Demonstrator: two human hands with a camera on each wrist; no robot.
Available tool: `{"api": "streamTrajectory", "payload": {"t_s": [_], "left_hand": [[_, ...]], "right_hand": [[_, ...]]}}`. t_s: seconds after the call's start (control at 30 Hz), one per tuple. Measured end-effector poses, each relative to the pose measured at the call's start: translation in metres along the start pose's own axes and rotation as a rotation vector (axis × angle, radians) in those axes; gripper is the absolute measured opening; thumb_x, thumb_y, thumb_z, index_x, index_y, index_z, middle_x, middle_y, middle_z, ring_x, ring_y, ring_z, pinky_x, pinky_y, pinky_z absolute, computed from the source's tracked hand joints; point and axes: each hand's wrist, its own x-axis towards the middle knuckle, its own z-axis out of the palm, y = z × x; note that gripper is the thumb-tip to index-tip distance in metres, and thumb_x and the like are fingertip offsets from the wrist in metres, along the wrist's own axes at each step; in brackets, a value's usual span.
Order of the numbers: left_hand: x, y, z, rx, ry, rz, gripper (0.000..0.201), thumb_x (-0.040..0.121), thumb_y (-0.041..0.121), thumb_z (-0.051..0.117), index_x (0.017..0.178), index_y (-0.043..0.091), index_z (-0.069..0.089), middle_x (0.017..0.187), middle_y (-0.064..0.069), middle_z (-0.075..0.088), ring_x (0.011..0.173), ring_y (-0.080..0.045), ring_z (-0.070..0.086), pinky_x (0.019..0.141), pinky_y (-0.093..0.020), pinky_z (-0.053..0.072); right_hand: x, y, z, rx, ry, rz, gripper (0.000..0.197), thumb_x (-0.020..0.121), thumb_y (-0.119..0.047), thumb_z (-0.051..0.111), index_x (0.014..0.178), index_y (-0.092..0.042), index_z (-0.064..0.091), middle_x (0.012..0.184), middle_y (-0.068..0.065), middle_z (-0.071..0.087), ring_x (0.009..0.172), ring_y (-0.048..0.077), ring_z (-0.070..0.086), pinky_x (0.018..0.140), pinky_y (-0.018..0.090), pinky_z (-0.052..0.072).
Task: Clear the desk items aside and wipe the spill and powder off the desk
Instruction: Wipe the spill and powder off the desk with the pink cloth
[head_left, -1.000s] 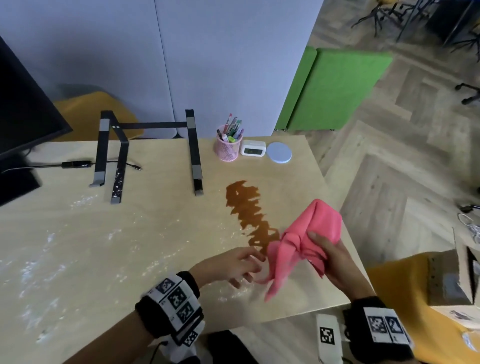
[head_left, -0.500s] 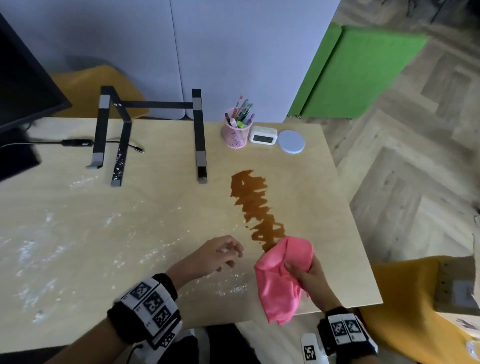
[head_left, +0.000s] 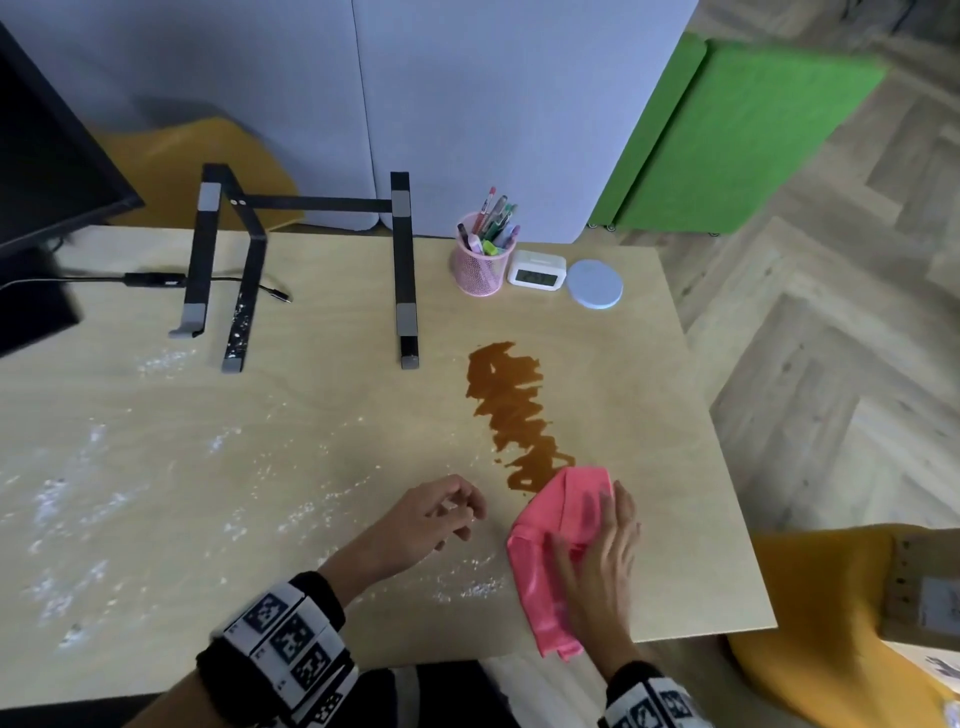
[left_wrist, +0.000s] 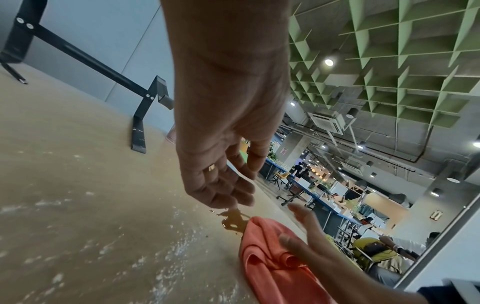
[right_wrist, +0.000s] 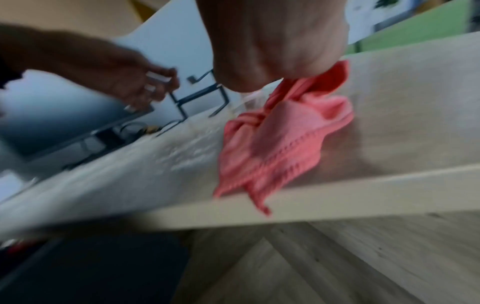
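Pale wooden worktop (head_left: 649, 415) carries a brown coffee-like spill (head_left: 511, 410) and scattered white powder (head_left: 291, 488). Right hand (head_left: 602, 561) lies flat, fingers extended, pressing the pink cloth (head_left: 545, 561) at the spill's near end, likely to blot. Left hand (head_left: 431, 519) hovers loosely curled, holding nothing. Pen cup (head_left: 480, 262), clock (head_left: 536, 270) and laptop stand (head_left: 400, 270) sit at the far edge, leaving wiping room; the cloth's tail overhangs the near edge.

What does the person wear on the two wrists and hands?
Each wrist carries a black band with white blocks printed with black square marker codes. The left hand has a gold-coloured ring on one finger. The right hand shows no ring in the head view. No sleeves reach the wrists.
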Motion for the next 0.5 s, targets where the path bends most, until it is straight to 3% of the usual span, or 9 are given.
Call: {"api": "streamTrajectory", "payload": {"t_s": [0.03, 0.1, 0.2, 0.33, 0.5], "left_hand": [[0.001, 0.0, 0.0, 0.007, 0.0, 0.007, 0.015, 0.095, 0.011, 0.046, 0.097, 0.014, 0.061, 0.103, -0.001, 0.065, 0.08, -0.009, 0.064, 0.063, -0.02, 0.043], [0.003, 0.0, -0.001, 0.014, 0.0, 0.017, 0.016, 0.095, 0.01, 0.046, 0.096, 0.014, 0.061, 0.102, -0.003, 0.064, 0.081, -0.011, 0.064, 0.064, -0.022, 0.043], [0.006, 0.002, -0.003, 0.001, 0.02, 0.033, 0.016, 0.095, 0.01, 0.045, 0.095, 0.013, 0.061, 0.101, -0.005, 0.063, 0.081, -0.013, 0.063, 0.064, -0.023, 0.043], [0.006, 0.001, -0.008, -0.015, 0.067, 0.047, 0.016, 0.096, 0.011, 0.046, 0.093, 0.016, 0.061, 0.101, 0.0, 0.064, 0.081, -0.011, 0.064, 0.065, -0.021, 0.046], [0.003, -0.001, -0.011, -0.06, 0.092, 0.052, 0.016, 0.096, 0.011, 0.047, 0.093, 0.016, 0.062, 0.097, 0.004, 0.065, 0.08, -0.01, 0.063, 0.065, -0.02, 0.046]], "right_hand": [[-0.005, -0.001, 0.009, -0.031, -0.072, -0.012, 0.075, 0.091, -0.053, 0.032, 0.146, -0.005, 0.013, 0.155, 0.015, 0.011, 0.143, 0.032, 0.012, 0.11, 0.057, 0.007], [-0.01, 0.002, 0.03, -0.117, -0.174, 0.022, 0.077, 0.093, -0.053, 0.027, 0.149, -0.004, 0.005, 0.158, 0.012, 0.002, 0.146, 0.028, 0.002, 0.118, 0.05, 0.002], [-0.01, 0.004, 0.047, -0.203, -0.211, 0.102, 0.073, 0.095, -0.05, 0.02, 0.149, -0.003, 0.001, 0.158, 0.012, 0.001, 0.146, 0.027, 0.003, 0.118, 0.041, 0.002], [-0.006, 0.003, 0.05, -0.236, -0.179, 0.123, 0.074, 0.094, -0.052, 0.016, 0.149, -0.004, 0.003, 0.157, 0.014, 0.006, 0.146, 0.023, -0.002, 0.118, 0.033, -0.009], [0.0, 0.002, 0.054, -0.241, -0.174, 0.156, 0.071, 0.096, -0.05, 0.01, 0.148, -0.002, 0.009, 0.156, 0.017, 0.013, 0.144, 0.026, 0.007, 0.118, 0.034, -0.004]]}}
